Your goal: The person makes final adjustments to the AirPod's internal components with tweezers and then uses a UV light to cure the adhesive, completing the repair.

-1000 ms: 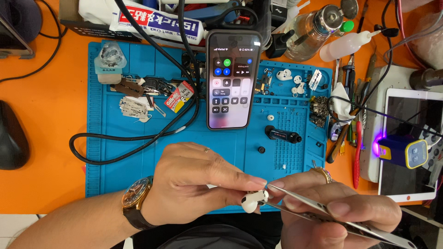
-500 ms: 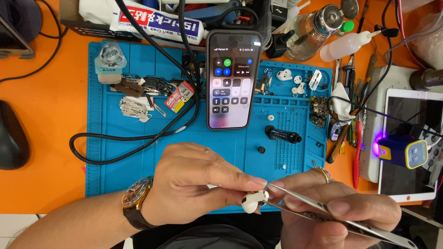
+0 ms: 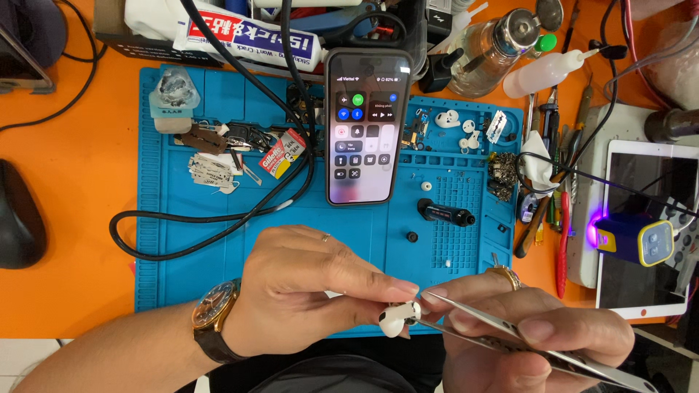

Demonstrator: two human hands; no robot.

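My left hand [image 3: 306, 287] pinches a small white earbud [image 3: 397, 317] between thumb and fingertips, low over the front edge of the blue work mat [image 3: 182, 276]. My right hand [image 3: 524, 327] grips metal tweezers [image 3: 502, 336], and their tips touch the earbud. A wristwatch sits on my left wrist. A lit smartphone [image 3: 366, 125] lies upright on the mat beyond my hands.
A black cable [image 3: 211, 218] loops over the mat's left half. Small parts, a black cylinder [image 3: 445, 213] and white earbud pieces [image 3: 459, 125] lie on the mat. Bottles, hand tools, a tablet [image 3: 644, 240] and a glowing charger [image 3: 633, 239] crowd the right side. A dark mouse [image 3: 18, 218] rests at left.
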